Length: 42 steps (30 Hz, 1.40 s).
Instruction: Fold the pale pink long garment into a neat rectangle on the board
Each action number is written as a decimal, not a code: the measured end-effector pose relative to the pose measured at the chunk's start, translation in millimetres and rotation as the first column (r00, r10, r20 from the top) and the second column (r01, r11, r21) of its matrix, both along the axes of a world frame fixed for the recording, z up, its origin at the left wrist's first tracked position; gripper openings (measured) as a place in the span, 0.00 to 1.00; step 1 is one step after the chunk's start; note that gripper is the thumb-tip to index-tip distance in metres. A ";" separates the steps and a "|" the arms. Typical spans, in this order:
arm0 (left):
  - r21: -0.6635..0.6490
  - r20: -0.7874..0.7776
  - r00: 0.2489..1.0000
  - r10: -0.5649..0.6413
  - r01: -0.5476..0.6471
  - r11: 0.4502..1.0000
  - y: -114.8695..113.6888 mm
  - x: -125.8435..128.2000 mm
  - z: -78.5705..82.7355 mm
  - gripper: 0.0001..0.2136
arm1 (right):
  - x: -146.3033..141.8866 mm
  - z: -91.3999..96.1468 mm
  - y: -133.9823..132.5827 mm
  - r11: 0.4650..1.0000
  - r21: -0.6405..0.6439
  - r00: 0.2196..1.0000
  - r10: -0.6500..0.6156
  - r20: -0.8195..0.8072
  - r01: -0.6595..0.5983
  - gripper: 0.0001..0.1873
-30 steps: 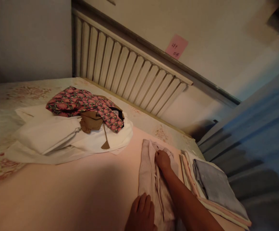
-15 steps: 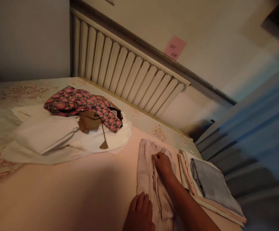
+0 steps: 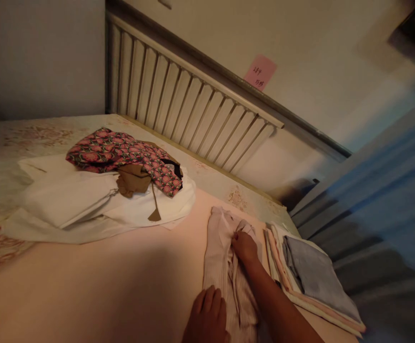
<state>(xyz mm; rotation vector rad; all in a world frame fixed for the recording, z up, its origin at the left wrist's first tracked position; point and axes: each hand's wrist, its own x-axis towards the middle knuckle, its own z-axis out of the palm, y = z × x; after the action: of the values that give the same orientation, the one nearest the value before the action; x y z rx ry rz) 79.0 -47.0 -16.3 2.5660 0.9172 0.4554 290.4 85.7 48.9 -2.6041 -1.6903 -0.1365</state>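
A pale pink ribbed garment [image 3: 217, 247] lies folded into a long strip on the pink sheet, with creases running down its middle. My right hand [image 3: 246, 247] is closed on a fold of its cloth near the far end, fingers bent together. Close to the bottom edge of the view, my left hand [image 3: 207, 314] rests palm down at the garment's left edge, its fingers stretched out and lying on the cloth. My right forearm covers part of the garment's right side.
Folded clothes with a grey piece [image 3: 318, 274] on top are stacked to the right. A heap of white clothes [image 3: 75, 195] and a red floral garment [image 3: 121, 147] lies at left. Behind the bed are a radiator [image 3: 186, 95] and, at right, a blue curtain [image 3: 379, 205].
My right hand has shifted slightly toward me and to the right, and the cloth beside it has bunched a little. My left hand has stayed in place.
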 end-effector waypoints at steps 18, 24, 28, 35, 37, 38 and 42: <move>0.375 0.070 0.996 0.062 -0.084 0.923 2.9 12.1 -32.0 0.26 | -46.1 16.5 103.9 0.969 0.129 0.977 0.207 0.055 -0.213 0.15; 0.521 0.256 0.950 0.180 -0.292 0.802 -1.0 27.3 -59.0 0.11 | -36.5 1.3 145.0 0.975 0.028 0.976 0.218 0.010 -0.218 0.14; 0.555 0.248 0.954 0.171 -0.284 0.782 -2.3 27.9 -61.7 0.10 | -31.7 -13.4 150.1 0.971 0.068 0.973 0.228 0.019 -0.229 0.14; 0.590 0.150 0.983 0.108 -0.177 0.788 -4.9 22.6 -62.5 0.11 | -24.8 -25.0 147.1 0.959 0.125 0.967 0.255 0.015 -0.255 0.13; 0.566 0.147 0.984 0.104 -0.170 0.807 -5.0 21.0 -59.1 0.13 | -21.9 -17.9 145.1 0.950 0.131 0.958 0.285 -0.002 -0.283 0.12; 0.541 0.135 0.986 0.095 -0.153 0.827 -4.8 20.0 -56.4 0.15 | -20.9 -13.2 141.7 0.945 0.140 0.954 0.301 -0.009 -0.297 0.12; 0.369 0.033 0.999 0.024 -0.035 0.929 -3.6 13.9 -40.4 0.25 | -27.0 3.4 104.9 0.914 0.220 0.936 0.352 -0.007 -0.342 0.18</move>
<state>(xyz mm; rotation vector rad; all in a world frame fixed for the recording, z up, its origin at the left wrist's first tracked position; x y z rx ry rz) 92.9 -50.7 -56.7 2.8742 0.9352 0.7340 263.4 190.6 52.3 -2.1003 -1.9644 -0.2308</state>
